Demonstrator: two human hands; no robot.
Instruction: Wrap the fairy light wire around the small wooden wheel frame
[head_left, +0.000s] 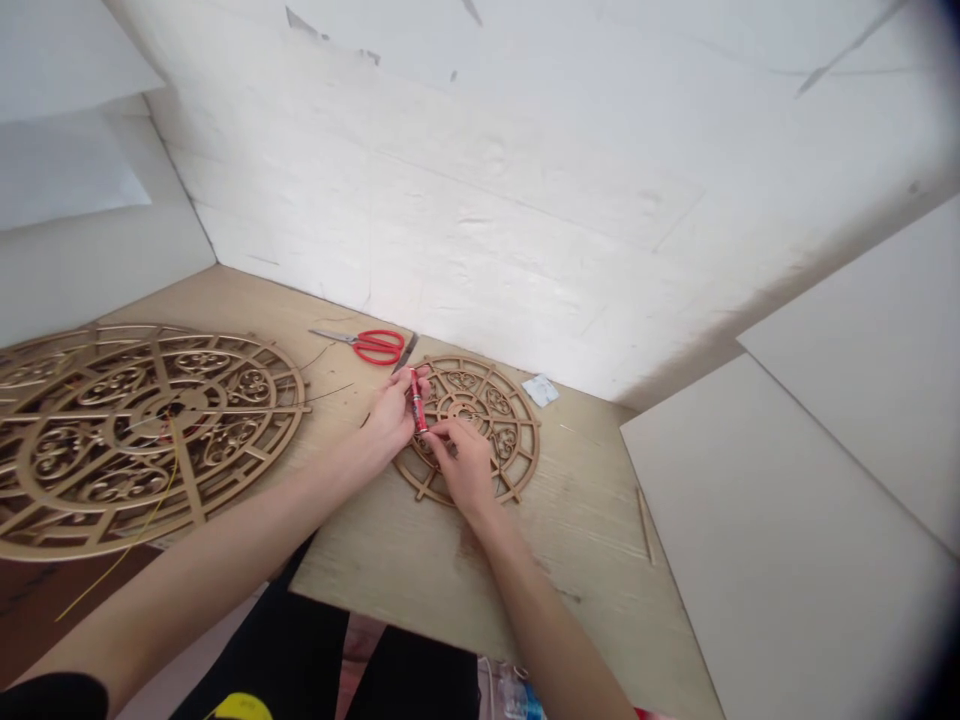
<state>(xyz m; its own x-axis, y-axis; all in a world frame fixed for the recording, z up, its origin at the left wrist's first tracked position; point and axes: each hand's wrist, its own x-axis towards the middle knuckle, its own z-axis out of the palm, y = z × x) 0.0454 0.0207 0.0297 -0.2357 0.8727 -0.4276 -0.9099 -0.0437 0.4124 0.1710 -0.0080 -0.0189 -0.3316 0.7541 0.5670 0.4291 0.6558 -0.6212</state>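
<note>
A slim red battery [418, 402] lies along the fingers of my left hand [396, 408], which is closed round it. At its lower end, the thumb and forefinger of my right hand [461, 455] are pinched together, touching the battery. Both hands are over a round gold openwork clock face [529, 450] that lies flat on the wooden table. My hands cover its left side and part of its middle.
Scissors with red handles [379, 346] lie behind my left hand. A stack of larger gold openwork discs [195, 490], with thin wires, fills the left. A small white packet [541, 389] lies behind the clock face. White boards [750, 500] stand on the right; a wall closes the back.
</note>
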